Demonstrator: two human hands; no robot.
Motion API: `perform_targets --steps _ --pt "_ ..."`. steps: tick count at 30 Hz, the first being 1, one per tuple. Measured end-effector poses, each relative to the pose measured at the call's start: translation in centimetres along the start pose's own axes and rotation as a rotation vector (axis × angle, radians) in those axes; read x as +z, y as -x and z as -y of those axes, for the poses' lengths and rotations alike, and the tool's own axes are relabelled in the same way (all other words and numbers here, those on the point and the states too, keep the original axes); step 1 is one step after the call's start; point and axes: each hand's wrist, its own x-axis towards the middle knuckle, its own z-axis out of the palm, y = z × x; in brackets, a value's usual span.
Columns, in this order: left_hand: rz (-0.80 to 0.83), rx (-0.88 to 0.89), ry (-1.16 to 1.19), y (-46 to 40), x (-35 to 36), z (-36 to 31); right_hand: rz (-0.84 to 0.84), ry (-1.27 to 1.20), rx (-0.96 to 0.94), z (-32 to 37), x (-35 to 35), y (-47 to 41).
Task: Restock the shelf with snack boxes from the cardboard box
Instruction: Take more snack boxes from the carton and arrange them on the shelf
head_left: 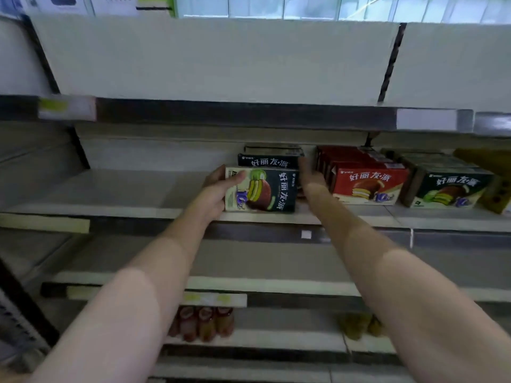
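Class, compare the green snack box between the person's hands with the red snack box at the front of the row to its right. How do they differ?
The green box has a dark green front with green-filled cakes; the red box has a red front with white-filled cakes. The green box's printing runs sideways, the red box's upright. The left hand grips the green box; nothing touches the red one. Both stand on the same shelf.

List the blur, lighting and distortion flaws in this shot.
Head view: wide-angle bending bows the shelf edges; the price tags are smeared by motion blur; the right hand is soft against the green box, which the left hand grips; the bottles below sit in dim shadow; the windows on top are washed out.
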Motion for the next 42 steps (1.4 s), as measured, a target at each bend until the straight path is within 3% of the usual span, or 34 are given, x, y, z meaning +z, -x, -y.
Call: perform_targets --steps 5,9,14,18,20,22,26,30,36,42 --pt "-0.002 -0.016 -0.094 0.3 -0.1 -0.1 -0.006 -0.149 -0.122 -1.0 -0.1 1.9" --pt "-0.014 -0.203 0.108 0.8 0.6 -1.2 -0.062 -0.064 -0.164 -1.3 -0.3 3.3" --pt "-0.052 -0.175 0.157 0.5 -0.1 -1.1 -0.049 0.102 -0.304 -1.0 -0.7 4.8" --pt "0.033 -0.188 0.214 0.6 -1.2 -1.6 -0.027 0.054 -0.276 -1.8 -0.9 4.9" --pt "0.101 -0.24 0.11 0.9 -1.5 -1.5 -0.041 0.023 -0.176 -1.8 -0.6 4.6" --pt "0.131 -0.22 -0.151 1.3 -1.5 -0.9 -0.04 0.059 -0.068 -2.0 -0.2 4.6" --pt "0.078 -0.012 -0.704 0.9 -0.8 -0.2 -0.014 0.363 -0.175 -2.2 0.9 4.9" --pt "-0.037 -0.069 -0.991 0.9 -1.1 -1.0 0.011 0.458 -0.109 -2.0 1.0 5.0" --pt "-0.127 0.005 -1.029 0.4 -0.8 -1.0 -0.02 0.389 -0.119 -1.9 0.8 5.1" --pt "-0.255 0.304 -0.762 0.4 0.7 -1.4 -0.114 0.134 -0.19 -1.4 0.2 5.2"
